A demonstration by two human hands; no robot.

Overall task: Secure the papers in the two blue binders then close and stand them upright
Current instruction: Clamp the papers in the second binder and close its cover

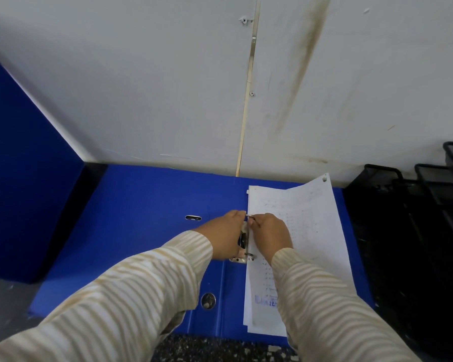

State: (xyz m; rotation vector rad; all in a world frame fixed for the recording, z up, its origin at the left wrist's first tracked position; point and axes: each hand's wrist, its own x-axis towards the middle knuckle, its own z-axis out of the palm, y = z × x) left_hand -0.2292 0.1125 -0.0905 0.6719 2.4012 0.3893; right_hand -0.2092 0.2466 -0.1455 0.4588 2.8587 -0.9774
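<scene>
Both hands are meeting at the metal ring mechanism [243,241] of the open blue binder [147,231]. The right hand [271,235] is pinching narrowly with thumb and forefinger on the far ring just at the punched edge of the papers [306,231], while the left hand [224,236] is curling over the mechanism from the other side, its fingers pressing down on the metal; whether it is actually gripping a part I cannot tell. Striped cream sleeves are covering both forearms.

Relative to the mechanism, the papers are lying on its right, on the binder's right cover, with the top sheet skewed so that its far corner, showing a punched hole, is poking past the stack toward the wall [168,87]. The near ring is sitting through the sheets' left margin. Left of the mechanism the inside cover is lying bare and flat, with an oval slot in it and a round finger hole in the spine nearer the person.

Farther left of the mechanism, a second blue binder [24,178] is standing upright, close to the open cover's edge. Beyond the mechanism, the binder's far edge is lying just beside the wall. Right of the papers, black wire trays [429,205] are crowding the cover's right edge. The near edge is overhanging a speckled surface [215,348].
</scene>
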